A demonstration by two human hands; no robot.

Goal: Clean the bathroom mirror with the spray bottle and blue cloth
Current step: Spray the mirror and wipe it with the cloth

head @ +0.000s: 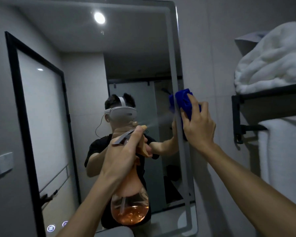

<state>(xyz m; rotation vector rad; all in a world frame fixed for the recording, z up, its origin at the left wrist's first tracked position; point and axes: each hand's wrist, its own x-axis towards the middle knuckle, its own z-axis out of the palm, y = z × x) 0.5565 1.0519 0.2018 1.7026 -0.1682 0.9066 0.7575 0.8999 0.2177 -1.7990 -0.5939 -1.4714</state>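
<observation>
Mid-spray, with both hands up at the mirror (85, 82). Left hand (121, 158) wrapped round the neck of the spray bottle (129, 200), fingers (148, 147) curled over the trigger, apparently squeezing, since a fine mist streams from the nozzle toward the right part of the glass. Bottle held upright and near the glass, amber liquid pooled in its round belly, so the feed tube stays submerged and the spray lands where the wiping goes on.

Right hand (197, 124) pressing the blue cloth (185, 102) flat against the mirror's right edge, fingers spread over the bunched fabric and gripping it, thumb tucked at the lower side. Cloth placed just beside the mist's landing spot, probably to catch the wet patch at once before it runs. Hard to tell whether the cloth overlaps the frame or only the glass.

Off to the right, white towels (270, 60) heaped on a dark wall shelf (263, 98), well clear of the spray.
</observation>
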